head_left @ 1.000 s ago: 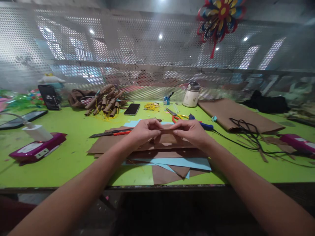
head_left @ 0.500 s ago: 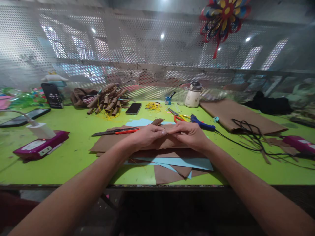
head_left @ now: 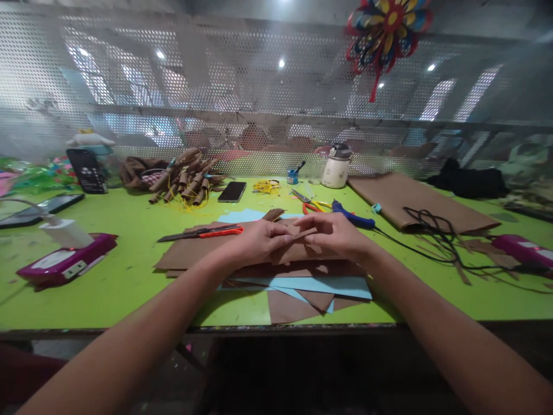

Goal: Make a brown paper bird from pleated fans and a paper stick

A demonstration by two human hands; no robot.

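Note:
My left hand (head_left: 259,239) pinches a small strip of brown paper (head_left: 306,234) between thumb and fingers. The strip's free end points toward my right hand (head_left: 337,233), whose thumb and fingers are apart around it. I cannot make out whether they touch it. Both hands are over a stack of brown paper sheets (head_left: 184,253) with light blue sheets (head_left: 328,285) among them. A utility knife (head_left: 181,235) and an orange-handled tool (head_left: 222,231) lie on the stack left of my left hand. Thin brown strips (head_left: 274,215) are bunched just beyond my hands.
Beyond my right hand lie a blue glue gun (head_left: 354,218) with a black cord, and pliers or scissors (head_left: 309,204). Rolled brown paper tubes (head_left: 185,181), a phone (head_left: 232,191), yellow ties (head_left: 266,186) and a white bottle (head_left: 336,170) are farther back. A purple power strip (head_left: 69,262) sits left.
My right hand's fingers have come apart from their pinch against my left fingertips. The brown strip now shows between the hands. The view has shifted slightly.

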